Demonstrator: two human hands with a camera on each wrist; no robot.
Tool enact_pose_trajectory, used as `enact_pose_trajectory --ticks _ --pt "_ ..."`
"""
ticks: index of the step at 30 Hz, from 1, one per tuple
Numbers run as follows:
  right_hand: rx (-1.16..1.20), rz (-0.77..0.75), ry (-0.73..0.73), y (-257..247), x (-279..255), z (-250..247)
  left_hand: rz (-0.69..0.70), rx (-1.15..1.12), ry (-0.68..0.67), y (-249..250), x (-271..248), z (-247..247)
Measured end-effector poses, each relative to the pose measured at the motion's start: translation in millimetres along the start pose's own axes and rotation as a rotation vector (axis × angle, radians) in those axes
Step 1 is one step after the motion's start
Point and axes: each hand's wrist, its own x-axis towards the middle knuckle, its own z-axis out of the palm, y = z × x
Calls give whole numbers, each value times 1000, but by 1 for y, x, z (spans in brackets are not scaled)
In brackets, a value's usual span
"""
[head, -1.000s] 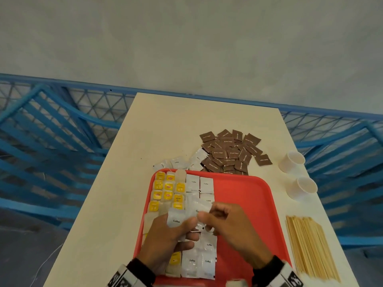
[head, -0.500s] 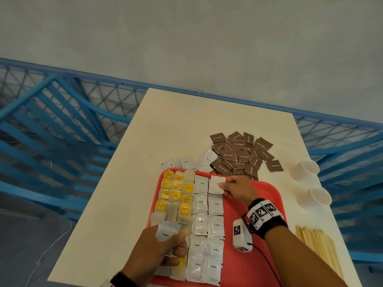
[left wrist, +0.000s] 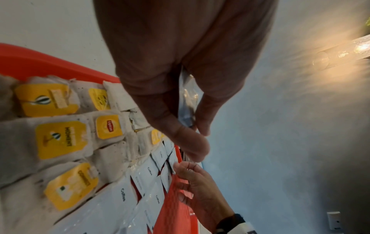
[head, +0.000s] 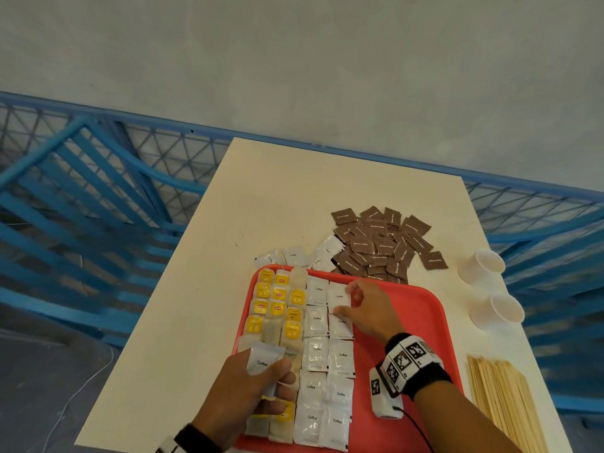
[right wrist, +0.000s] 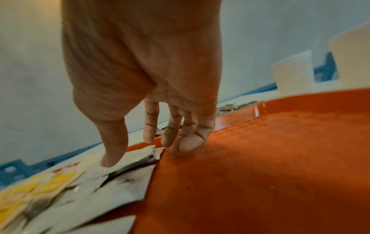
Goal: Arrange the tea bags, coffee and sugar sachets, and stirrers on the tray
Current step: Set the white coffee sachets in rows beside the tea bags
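Left hand (head: 243, 392) grips a few coffee sachets (head: 263, 362) over the tray's (head: 418, 322) near-left; right hand (head: 367, 308) — fingers straight — presses the far sachet (head: 338, 294); tea bags (head: 276, 304) far left; sugar (head: 380, 245), stirrers (head: 503, 400) off-tray.

Standing by a blue metal railing (head: 98, 197): a cream rectangular table (head: 277, 204). Lying directly on it, a red plastic tray (head: 421, 308) at the near edge. Beyond the tray, loose white coffee sachets (head: 294, 256) and a heap of brown sugar sachets (head: 382, 243). Right of the tray, two white paper cups (head: 483, 266) and a bundle of wooden stirrers (head: 503, 400).
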Motion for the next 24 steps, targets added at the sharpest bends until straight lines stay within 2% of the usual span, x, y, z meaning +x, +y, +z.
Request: enact_pose_trajectory --ticks 3,8,13,21,24 --pt "-64 -22 -28 2 -4 1 -6 -1 -4 -1 0 -1" --pt "-88 -40 8 5 -7 4 -12 -3 -12 -2 0 -2" --pt "-45 -43 56 4 -2 7 -21 -9 -24 -3 -1 -3" --pt "59 -22 51 4 3 7 -12 -12 1 1 -1 -4" --pt "93 -36 45 2 1 5 -31 -73 -32 5 -1 -4"
